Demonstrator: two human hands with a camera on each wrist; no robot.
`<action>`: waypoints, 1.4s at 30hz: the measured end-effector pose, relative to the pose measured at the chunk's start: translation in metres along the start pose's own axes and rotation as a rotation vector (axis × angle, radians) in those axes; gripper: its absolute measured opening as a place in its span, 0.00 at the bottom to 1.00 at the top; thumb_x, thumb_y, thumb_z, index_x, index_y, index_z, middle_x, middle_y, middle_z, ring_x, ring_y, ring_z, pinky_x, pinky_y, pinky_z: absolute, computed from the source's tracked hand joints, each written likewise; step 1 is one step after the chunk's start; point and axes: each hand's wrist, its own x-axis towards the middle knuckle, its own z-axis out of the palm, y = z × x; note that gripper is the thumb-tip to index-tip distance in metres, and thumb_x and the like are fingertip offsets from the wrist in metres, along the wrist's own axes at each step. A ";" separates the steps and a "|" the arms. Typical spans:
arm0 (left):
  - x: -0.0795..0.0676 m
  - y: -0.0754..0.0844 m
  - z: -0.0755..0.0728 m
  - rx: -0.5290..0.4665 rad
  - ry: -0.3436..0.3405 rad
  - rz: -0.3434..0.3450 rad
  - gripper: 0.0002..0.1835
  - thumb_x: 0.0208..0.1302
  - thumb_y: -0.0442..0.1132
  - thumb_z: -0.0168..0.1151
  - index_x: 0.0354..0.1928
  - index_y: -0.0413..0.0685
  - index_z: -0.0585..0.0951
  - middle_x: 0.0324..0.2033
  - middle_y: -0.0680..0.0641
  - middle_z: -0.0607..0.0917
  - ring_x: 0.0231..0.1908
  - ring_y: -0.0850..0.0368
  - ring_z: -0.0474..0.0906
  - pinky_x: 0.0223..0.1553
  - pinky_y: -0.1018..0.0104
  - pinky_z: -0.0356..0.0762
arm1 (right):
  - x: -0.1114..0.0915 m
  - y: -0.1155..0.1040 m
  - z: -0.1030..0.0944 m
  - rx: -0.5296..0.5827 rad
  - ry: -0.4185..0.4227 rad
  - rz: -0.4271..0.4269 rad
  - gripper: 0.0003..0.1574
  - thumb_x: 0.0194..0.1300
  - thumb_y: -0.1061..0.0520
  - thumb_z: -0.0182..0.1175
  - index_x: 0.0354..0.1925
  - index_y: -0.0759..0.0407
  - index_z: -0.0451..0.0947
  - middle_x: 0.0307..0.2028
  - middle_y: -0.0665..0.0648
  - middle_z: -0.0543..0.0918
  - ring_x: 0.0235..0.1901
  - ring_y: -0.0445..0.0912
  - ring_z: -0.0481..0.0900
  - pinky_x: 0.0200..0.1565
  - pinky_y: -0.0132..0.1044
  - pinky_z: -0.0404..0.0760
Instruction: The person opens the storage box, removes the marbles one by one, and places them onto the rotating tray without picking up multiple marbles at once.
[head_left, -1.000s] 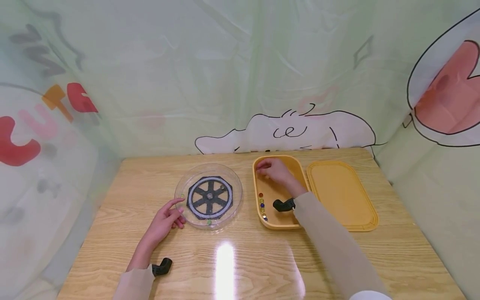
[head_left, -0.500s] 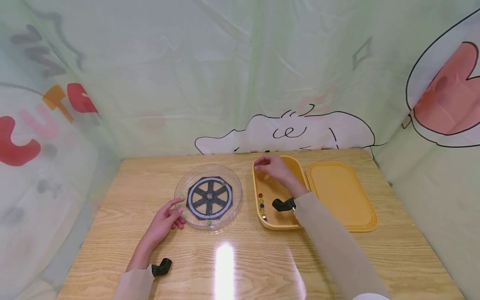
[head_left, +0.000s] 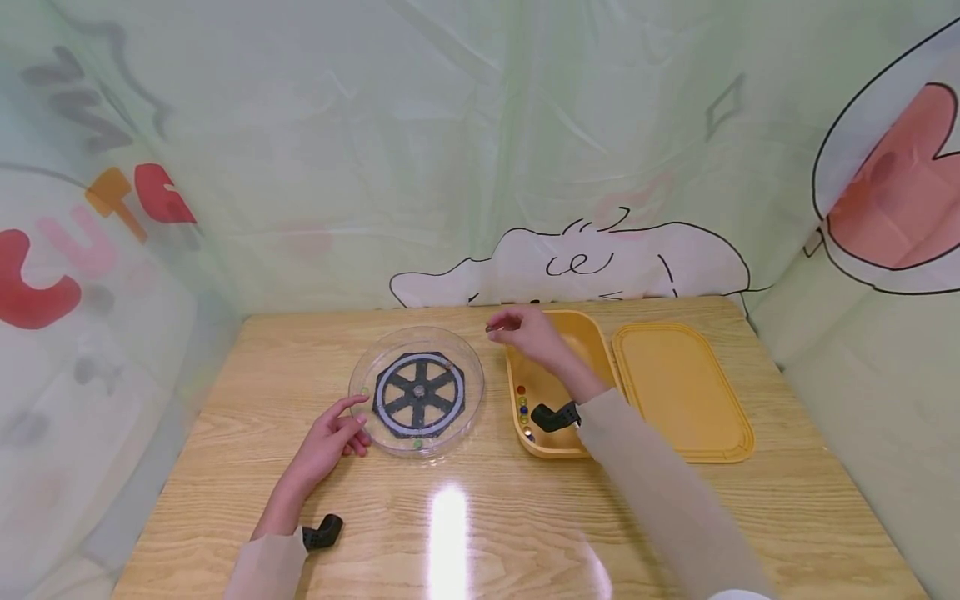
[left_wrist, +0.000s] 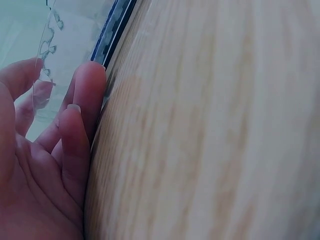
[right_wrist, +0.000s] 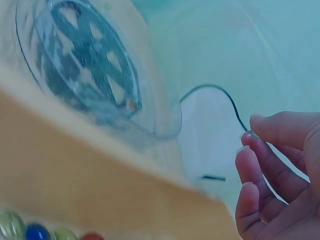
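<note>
Just over the far-left rim of the yellow bin [head_left: 558,454], a small dark piece [head_left: 489,329] is pinched by the right hand [head_left: 534,335] between thumb and forefinger, other fingers loosely bent; whether it is a marble cannot be told. For a clean carry, the pinch should be held light but firm, as something this small could slip; the rim should be cleared without a knock. Left of the bin, apart from it, the clear dish [head_left: 472,392] is placed, a dark spoked wheel [head_left: 418,398] seen in or through it. Its near-left edge is apparently touched by the left hand [head_left: 330,437], fingers relaxed, nothing grasped; tipping should be avoided. Marbles [head_left: 523,410] are lined along the bin's left side.
</note>
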 end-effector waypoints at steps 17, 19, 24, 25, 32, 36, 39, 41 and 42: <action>-0.008 0.022 0.001 0.002 -0.017 0.004 0.22 0.77 0.35 0.51 0.69 0.39 0.67 0.30 0.37 0.84 0.26 0.48 0.82 0.30 0.66 0.75 | -0.009 -0.026 0.050 -0.006 -0.142 -0.117 0.11 0.63 0.63 0.68 0.45 0.63 0.84 0.37 0.53 0.84 0.38 0.48 0.78 0.41 0.36 0.78; -0.005 0.013 0.001 -0.003 -0.014 0.000 0.22 0.77 0.36 0.51 0.70 0.41 0.67 0.30 0.38 0.84 0.26 0.49 0.82 0.29 0.66 0.74 | -0.009 -0.026 0.056 0.007 -0.164 -0.116 0.11 0.63 0.63 0.69 0.45 0.63 0.84 0.37 0.53 0.84 0.37 0.47 0.78 0.41 0.36 0.78; -0.001 0.002 0.000 0.001 -0.005 0.000 0.23 0.77 0.40 0.53 0.70 0.46 0.68 0.30 0.39 0.84 0.26 0.51 0.82 0.30 0.68 0.74 | -0.011 -0.026 0.068 0.019 -0.195 -0.103 0.11 0.64 0.63 0.68 0.46 0.62 0.83 0.37 0.52 0.84 0.38 0.46 0.79 0.41 0.35 0.79; -0.001 0.001 0.000 0.002 -0.003 0.004 0.23 0.77 0.41 0.53 0.70 0.47 0.69 0.30 0.39 0.84 0.25 0.51 0.82 0.30 0.68 0.74 | -0.012 -0.026 0.070 0.016 -0.196 -0.107 0.11 0.63 0.63 0.68 0.46 0.63 0.83 0.37 0.52 0.84 0.38 0.46 0.79 0.41 0.35 0.79; -0.002 0.001 0.000 0.004 -0.007 0.029 0.23 0.76 0.42 0.54 0.69 0.46 0.69 0.30 0.38 0.84 0.26 0.50 0.82 0.30 0.68 0.74 | -0.018 -0.029 0.079 0.028 -0.217 -0.099 0.10 0.62 0.63 0.69 0.43 0.59 0.84 0.37 0.52 0.83 0.38 0.47 0.77 0.41 0.35 0.77; -0.001 0.001 0.000 0.003 -0.002 0.028 0.23 0.76 0.42 0.55 0.69 0.46 0.69 0.30 0.38 0.84 0.26 0.50 0.82 0.29 0.68 0.74 | -0.020 -0.028 0.082 0.032 -0.218 -0.079 0.09 0.63 0.62 0.69 0.43 0.57 0.84 0.37 0.51 0.83 0.38 0.46 0.77 0.41 0.35 0.78; -0.001 0.000 0.000 0.006 0.003 0.025 0.23 0.76 0.42 0.54 0.69 0.46 0.69 0.30 0.39 0.84 0.26 0.50 0.82 0.29 0.68 0.74 | -0.020 -0.027 0.083 0.034 -0.217 -0.077 0.10 0.63 0.61 0.69 0.44 0.56 0.84 0.38 0.50 0.83 0.39 0.47 0.77 0.41 0.35 0.78; -0.001 0.000 0.000 0.007 0.005 0.021 0.23 0.76 0.41 0.54 0.69 0.46 0.69 0.30 0.39 0.84 0.26 0.50 0.82 0.29 0.68 0.74 | -0.020 -0.026 0.083 0.035 -0.217 -0.081 0.10 0.63 0.61 0.69 0.44 0.57 0.84 0.38 0.50 0.83 0.39 0.47 0.77 0.41 0.35 0.78; -0.001 0.000 0.000 0.007 0.004 0.019 0.23 0.76 0.41 0.54 0.70 0.46 0.69 0.30 0.39 0.84 0.26 0.50 0.82 0.29 0.68 0.74 | -0.020 -0.025 0.083 0.036 -0.217 -0.082 0.11 0.63 0.61 0.69 0.45 0.58 0.84 0.38 0.50 0.83 0.39 0.46 0.77 0.42 0.35 0.78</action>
